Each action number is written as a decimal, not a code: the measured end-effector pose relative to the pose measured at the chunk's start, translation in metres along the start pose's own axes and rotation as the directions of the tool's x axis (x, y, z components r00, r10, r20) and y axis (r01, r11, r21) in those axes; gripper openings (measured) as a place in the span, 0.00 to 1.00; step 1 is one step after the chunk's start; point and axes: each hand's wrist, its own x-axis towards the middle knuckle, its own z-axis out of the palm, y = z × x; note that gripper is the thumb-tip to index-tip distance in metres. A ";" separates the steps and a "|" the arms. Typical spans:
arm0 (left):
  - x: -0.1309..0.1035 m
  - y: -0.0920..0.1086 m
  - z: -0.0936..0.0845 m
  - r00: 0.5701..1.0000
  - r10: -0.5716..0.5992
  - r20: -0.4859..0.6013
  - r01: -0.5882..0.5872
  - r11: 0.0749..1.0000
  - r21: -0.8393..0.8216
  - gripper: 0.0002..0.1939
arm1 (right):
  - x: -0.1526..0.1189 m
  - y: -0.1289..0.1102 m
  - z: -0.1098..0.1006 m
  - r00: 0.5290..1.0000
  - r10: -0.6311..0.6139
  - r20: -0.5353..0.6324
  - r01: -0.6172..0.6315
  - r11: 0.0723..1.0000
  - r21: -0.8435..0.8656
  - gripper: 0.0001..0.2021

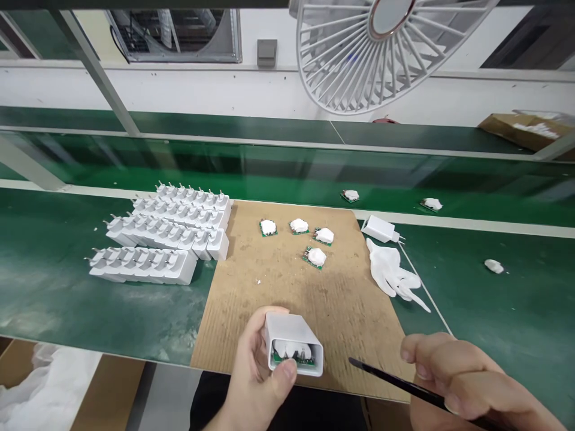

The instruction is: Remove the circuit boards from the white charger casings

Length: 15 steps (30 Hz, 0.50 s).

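My left hand [260, 371] is wrapped round a white plastic housing [291, 328], its open end facing me. Inside the housing sits a green circuit board with white paste, and my thumb rests at that opening. At the lower right, my right hand [467, 377] holds a thin black tool [395, 379], its tip pointing left, apart from the housing. Beyond them on the cardboard sheet [278, 281] lie several small boards topped with white paste, one of them [316, 257] nearest my hands.
Rows of white plug housings [144, 265] stand at the left. A single white plug [380, 228] and a white glove [390, 269] lie right of the cardboard. A fan [381, 54] hangs above. An open box [112, 392] is at the lower left.
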 end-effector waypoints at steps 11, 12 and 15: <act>-0.002 0.003 0.003 0.997 0.014 -0.081 -0.017 0.999 -0.036 0.26 | 0.010 -0.013 0.016 1.000 -0.021 -0.013 0.021 1.000 -0.009 0.25; -0.002 0.004 0.004 0.995 0.021 -0.101 -0.025 0.999 -0.038 0.26 | 0.011 -0.014 0.018 1.000 -0.022 -0.020 0.022 1.000 -0.011 0.26; -0.004 0.004 0.006 0.992 0.017 -0.123 -0.023 0.999 -0.040 0.25 | 0.009 -0.016 0.021 0.999 0.037 -0.024 -0.037 0.999 0.017 0.25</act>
